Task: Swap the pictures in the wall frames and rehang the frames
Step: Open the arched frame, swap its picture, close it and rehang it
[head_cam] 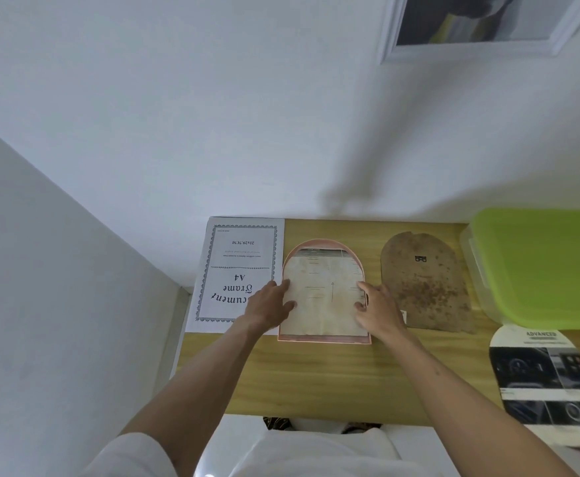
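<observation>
So I had the arched pink frame point(324, 340) lying flat on the wooden table point(316, 380), with a pale arched sheet point(323, 297) laid in it. My left hand point(267, 306) was on the sheet's left edge, fingers spread and pretty straight, touching the paper rather than grabbing it. My right hand point(378, 309) was on the right edge, fingers bent a bit over the sheet's side; honestly I couldn't tell if they were pinching the edge or only pressing down on it.

Just left of the frame, touching it, was the white A4 insert sheet point(233, 259) with "Document Frame" printed on it, upside down from where I stood. On the right, near but apart, lay the brown arched backing board point(426, 284), all spotted, hanger clip facing up. Further right sat a clear plastic box with a green lid point(543, 266), and in front of that an arched printed picture point(550, 380) hanging over the table's edge. Up on the wall was a white frame point(471, 49) with a dark picture in it.
</observation>
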Demonstrator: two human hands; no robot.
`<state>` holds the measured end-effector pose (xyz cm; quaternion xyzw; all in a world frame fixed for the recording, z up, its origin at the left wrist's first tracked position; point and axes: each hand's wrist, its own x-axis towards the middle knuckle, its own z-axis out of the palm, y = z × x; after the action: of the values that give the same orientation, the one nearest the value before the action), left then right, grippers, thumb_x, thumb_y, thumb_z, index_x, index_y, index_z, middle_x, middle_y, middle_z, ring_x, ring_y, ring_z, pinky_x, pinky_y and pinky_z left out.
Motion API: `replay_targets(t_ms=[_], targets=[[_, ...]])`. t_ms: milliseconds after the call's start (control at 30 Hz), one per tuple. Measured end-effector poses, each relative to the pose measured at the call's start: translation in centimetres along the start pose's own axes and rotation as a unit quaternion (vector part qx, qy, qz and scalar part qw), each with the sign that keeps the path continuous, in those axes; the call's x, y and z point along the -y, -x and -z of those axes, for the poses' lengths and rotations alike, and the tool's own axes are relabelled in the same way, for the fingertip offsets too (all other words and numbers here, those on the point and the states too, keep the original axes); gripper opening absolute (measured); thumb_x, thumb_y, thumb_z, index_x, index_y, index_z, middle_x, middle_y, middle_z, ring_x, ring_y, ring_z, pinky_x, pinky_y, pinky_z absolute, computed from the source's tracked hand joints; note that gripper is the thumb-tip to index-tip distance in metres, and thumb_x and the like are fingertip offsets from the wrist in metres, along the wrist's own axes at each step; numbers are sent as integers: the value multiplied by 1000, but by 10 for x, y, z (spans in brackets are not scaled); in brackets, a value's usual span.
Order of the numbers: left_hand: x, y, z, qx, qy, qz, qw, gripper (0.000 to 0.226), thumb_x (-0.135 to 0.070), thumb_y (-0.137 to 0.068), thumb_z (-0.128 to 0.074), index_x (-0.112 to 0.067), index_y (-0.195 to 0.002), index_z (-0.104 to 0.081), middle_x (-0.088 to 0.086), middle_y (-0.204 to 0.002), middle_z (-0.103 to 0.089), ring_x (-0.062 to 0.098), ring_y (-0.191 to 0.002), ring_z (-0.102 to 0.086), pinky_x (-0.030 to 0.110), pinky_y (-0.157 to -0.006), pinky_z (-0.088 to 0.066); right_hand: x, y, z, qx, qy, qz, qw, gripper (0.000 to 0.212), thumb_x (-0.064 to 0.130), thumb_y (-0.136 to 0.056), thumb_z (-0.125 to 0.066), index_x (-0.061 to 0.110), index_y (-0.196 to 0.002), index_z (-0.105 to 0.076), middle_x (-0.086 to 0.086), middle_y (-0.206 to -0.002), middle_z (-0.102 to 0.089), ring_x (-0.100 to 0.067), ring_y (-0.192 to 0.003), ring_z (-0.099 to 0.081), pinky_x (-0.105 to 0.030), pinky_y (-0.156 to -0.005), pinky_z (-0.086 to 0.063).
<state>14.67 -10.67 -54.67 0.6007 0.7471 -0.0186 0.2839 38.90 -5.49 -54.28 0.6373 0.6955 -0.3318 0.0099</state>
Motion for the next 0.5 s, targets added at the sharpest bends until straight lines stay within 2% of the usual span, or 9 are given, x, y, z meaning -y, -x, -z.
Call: replay_targets(t_ms=[300, 400, 500], targets=[[-17, 8, -2, -14, -8, 45, 999, 58, -40, -100, -46, -22, -152, -27, 11, -123, -52, 29, -108, -58, 41, -89, -50, -12, -3, 8, 30, 14, 39, 999, 53, 25, -100, -50, 25, -151, -35, -10, -140, -40, -25, -123, -51, -37, -95, -45], [-28, 11, -4, -65, -31, 67, 995, 59, -41, -101, -42, -19, -152, -23, 13, -127, -48, 29, -107, -58, 42, -84, -53, -26, -4, 15, 25, -25, 54, 998, 53, 27, -99, -54, 27, -150, -39, -6, -139, -44, -20, -112, -57, -35, -95, -49], [-55, 12, -5, -151, -33, 38, 987, 53, -39, -101, -42, -14, -147, -30, 11, -122, -50, 25, -104, -56, 38, -78, -52, -46, -5, 31, -30, -51, 58, 997, 48, 30, -97, -57, 31, -143, -45, -5, -136, -50, -15, -98, -62, -33, -84, -57]])
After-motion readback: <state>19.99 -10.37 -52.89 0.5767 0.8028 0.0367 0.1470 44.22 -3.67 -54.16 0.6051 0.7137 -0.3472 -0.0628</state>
